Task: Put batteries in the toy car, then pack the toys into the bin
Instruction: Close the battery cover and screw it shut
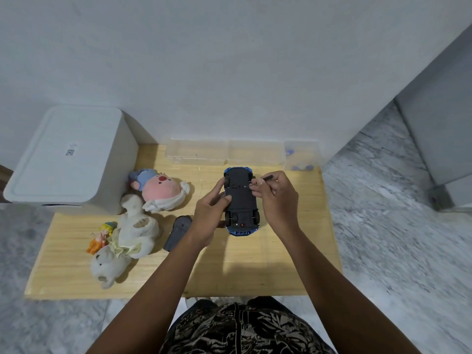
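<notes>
The toy car (241,200) lies belly-up on the wooden desk (255,264), held just above or on it between the person's two hands. Its long axis runs away from the person, one blue end near the clear boxes (224,152) at the back of the desk, the other end toward the person. The dark underside faces the camera, so the battery hatch should be reachable from above.

The left hand (209,213) comes in from the car's left side and grips the body, thumb curled over the underside and fingers wrapped round the far flank. The right hand (277,198) sits on the car's right side, fingers pinched together on a thin dark screwdriver (265,179). The tool's tip points left and slightly down onto the far half of the underside, at a small spot that looks like a screw. Whether the tip is seated in it is too small to tell.

The coming move likely turns on that one spot: the right hand is the nearer one, and the tool must stay lined up with the screw while the left hand keeps the car from rolling.

A dark grey remote-like piece (178,235) lies just left of the left wrist. Soft toys (158,190) cluster further left. The white bin (69,159), lid on, stands at the desk's far left corner.
</notes>
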